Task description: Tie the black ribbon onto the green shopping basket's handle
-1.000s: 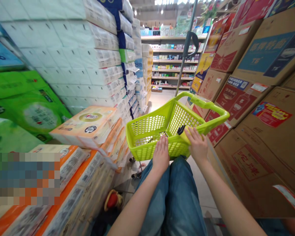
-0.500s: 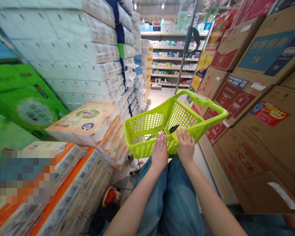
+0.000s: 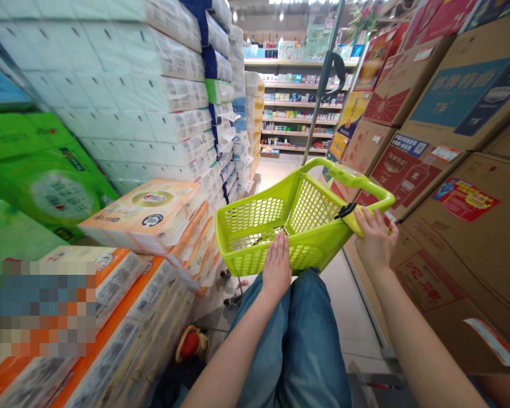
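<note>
A lime-green shopping cart (image 3: 280, 204) with a perforated basket stands in front of my knees. Fingers together and outstretched, my left hand (image 3: 277, 260) lies flat against the basket's near side, its fingertips at the rim. My right hand (image 3: 374, 241) holds a yellow cloth (image 3: 353, 221) with a black part, pressing it on the cart's near rim where it rises toward the handle. Part of the cloth is hidden under my fingers. Small dark items show through the basket's holes, too unclear to name.
White tissue packs (image 3: 110, 85) are stacked high on the left, with orange packs (image 3: 148, 207) lower down. Cardboard boxes (image 3: 463, 238) line the right. A pole (image 3: 318, 107) with a dark handle rises behind the cart. Stocked shelves (image 3: 297, 102) stand at the back.
My right hand has slid the yellow cloth to the right along the rim, from beside my left hand to near the handle. My left hand and the cart have hardly moved.
</note>
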Action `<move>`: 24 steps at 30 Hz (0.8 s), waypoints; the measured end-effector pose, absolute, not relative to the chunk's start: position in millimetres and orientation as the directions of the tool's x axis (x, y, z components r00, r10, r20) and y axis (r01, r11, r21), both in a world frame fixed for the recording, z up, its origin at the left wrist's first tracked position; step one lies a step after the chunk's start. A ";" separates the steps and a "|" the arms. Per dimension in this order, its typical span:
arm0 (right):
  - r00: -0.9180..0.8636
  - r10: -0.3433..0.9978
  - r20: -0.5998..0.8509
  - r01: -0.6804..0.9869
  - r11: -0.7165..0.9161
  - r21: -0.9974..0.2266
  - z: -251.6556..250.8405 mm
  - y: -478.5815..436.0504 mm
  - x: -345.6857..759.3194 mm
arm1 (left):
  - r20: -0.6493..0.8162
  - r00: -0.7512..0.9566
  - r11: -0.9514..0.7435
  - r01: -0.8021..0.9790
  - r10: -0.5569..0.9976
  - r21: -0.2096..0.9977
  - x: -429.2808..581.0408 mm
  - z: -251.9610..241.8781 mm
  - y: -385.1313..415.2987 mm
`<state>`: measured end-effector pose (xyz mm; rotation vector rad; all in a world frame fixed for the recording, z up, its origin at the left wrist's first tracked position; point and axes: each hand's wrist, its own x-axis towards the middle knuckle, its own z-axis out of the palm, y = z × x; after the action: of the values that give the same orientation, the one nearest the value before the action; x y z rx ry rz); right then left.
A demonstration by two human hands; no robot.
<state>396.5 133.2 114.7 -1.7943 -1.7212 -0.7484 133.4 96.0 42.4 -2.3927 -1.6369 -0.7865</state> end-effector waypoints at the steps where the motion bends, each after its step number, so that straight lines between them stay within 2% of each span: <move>1: 0.059 0.692 0.719 0.998 -0.063 -0.020 115.1 135.1 397.3 | 0.489 0.265 -0.395 0.900 0.831 0.183 134.0 42.4 95.8; 5: 0.032 0.728 0.685 0.999 -0.034 -0.010 99.2 130.1 356.8 | 0.489 0.254 -0.379 0.909 0.834 0.175 135.9 42.7 95.2; 11: -0.156 0.789 0.594 0.982 0.191 0.004 68.5 107.8 266.1 | 0.489 0.274 -0.372 0.922 0.828 0.112 134.5 39.1 96.7; 16: -0.301 0.788 0.537 0.947 0.311 0.075 83.0 110.0 291.2 | 0.506 0.288 -0.391 0.914 0.813 0.108 132.2 39.8 96.0; 19: -0.241 0.782 0.575 0.968 0.234 0.087 101.5 121.4 346.1 | 0.506 0.281 -0.391 0.912 0.816 0.124 131.9 42.0 95.4; 24: 0.032 0.710 0.704 0.998 0.018 -0.064 117.1 139.9 407.6 | 0.491 0.273 -0.381 0.915 0.827 0.133 134.5 41.1 96.4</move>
<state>407.6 139.9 117.1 -1.7476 -1.7340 -0.6555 134.5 96.4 41.1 -2.3601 -1.6349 -0.7393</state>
